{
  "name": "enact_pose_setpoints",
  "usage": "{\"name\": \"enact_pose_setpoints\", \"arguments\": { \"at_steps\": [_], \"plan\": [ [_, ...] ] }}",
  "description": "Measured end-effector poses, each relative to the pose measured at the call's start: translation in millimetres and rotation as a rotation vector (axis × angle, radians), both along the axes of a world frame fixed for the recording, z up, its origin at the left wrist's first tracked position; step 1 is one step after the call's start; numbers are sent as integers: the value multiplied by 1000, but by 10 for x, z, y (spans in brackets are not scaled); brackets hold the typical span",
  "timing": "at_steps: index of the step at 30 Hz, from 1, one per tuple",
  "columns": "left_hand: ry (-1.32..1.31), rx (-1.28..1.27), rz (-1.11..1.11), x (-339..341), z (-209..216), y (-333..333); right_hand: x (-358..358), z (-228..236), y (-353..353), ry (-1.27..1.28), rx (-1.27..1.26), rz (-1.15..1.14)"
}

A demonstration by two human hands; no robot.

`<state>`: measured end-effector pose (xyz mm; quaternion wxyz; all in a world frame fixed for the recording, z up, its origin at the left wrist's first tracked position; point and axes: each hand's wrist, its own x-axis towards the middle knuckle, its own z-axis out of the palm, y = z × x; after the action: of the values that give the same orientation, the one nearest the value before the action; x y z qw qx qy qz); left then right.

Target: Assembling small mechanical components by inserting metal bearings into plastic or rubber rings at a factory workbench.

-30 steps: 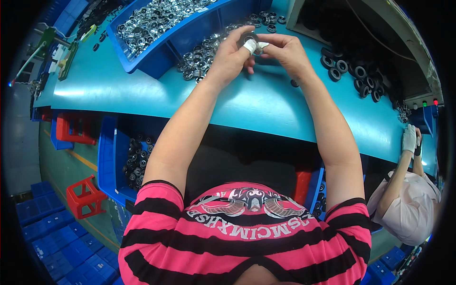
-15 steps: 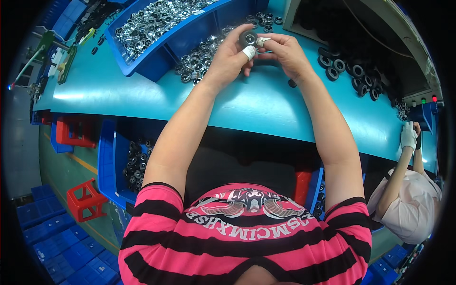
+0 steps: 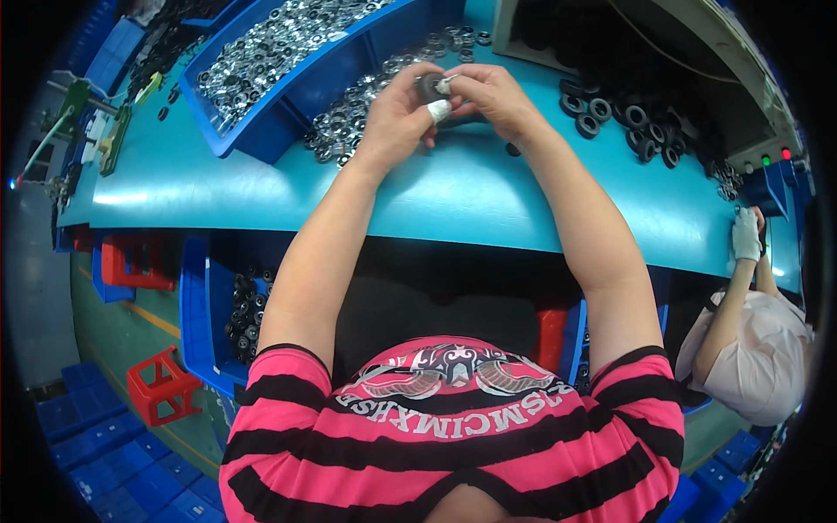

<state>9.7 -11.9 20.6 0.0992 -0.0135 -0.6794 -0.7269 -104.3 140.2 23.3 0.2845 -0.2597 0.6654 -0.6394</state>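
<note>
Noting white shirt lettering [image 3: 475,424] remotely, I see L hand [image 3: 390,120] & R hand [image 3: 488,94] both clamped on dk. round part [image 3: 428,88].

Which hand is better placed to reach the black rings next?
Likely the right hand: it is nearer the black rings than the left hand, though both hold a dark round part.

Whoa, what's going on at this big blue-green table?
Someone in a pink-and-black striped shirt is holding a small dark wheel above the table. Their left hand grips it, and their right hand is at its right side. Shiny metal parts fill a blue bin and are piled beside it. Black rings lie to the right, near another person's white-gloved hand.
</note>
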Motion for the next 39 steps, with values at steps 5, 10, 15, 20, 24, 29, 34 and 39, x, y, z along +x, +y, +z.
{"name": "enact_pose_setpoints", "arguments": {
  "at_steps": [5, 10, 15, 20, 24, 29, 34, 39],
  "plan": [
    [92, -306, 157, 502, 276, 3, -208, 235, 303, 1089, 314, -291],
    [-131, -380, 360, 2113, 230, -694, -617, 577, 1108, 900, 840, -561],
    [-745, -1468, 596, 3785, -162, -1750, -641, 505, 1232, 704, 1187, -388],
    [-421, -896, 615, 2733, 372, -935, -599, 380, 988, 835, 909, -349],
    [16, -466, 310, 1320, 329, -271, -276, 296, 462, 839, 65, -188],
    [-47, 272, -38, 76, 180, 53, 46, 193, 55, 790, -251, -21],
    [77, 650, -211, -193, -149, -62, -222, -103, 0, 602, -278, -147],
    [72, 787, -405, -204, -195, -153, -367, -443, -27, 1198, 448, -281]
  ]
}}
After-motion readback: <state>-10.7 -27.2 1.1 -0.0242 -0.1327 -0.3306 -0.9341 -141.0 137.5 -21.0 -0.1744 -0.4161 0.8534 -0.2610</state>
